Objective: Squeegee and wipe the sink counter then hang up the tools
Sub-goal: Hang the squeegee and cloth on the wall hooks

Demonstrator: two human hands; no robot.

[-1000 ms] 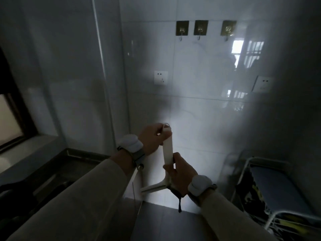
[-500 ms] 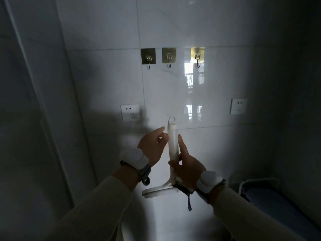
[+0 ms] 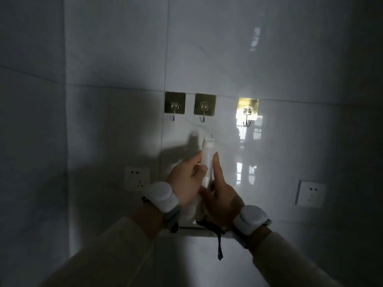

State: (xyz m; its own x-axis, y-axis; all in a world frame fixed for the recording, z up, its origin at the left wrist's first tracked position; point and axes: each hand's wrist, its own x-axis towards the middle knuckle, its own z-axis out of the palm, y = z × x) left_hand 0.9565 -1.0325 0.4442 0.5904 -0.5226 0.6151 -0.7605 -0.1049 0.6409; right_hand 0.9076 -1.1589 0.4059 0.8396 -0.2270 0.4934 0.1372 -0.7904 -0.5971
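One head-worn wide-angle camera, close to a tiled wall.

The single view looks from the person's head forward and slightly upward at the wall, near enough that three hooks sit just above mid-frame. Both forearms reach in from the bottom edge, the left hand and right hand meeting at centre. Two sockets flank them low on the wall. Edges darken and bend with the wide lens.
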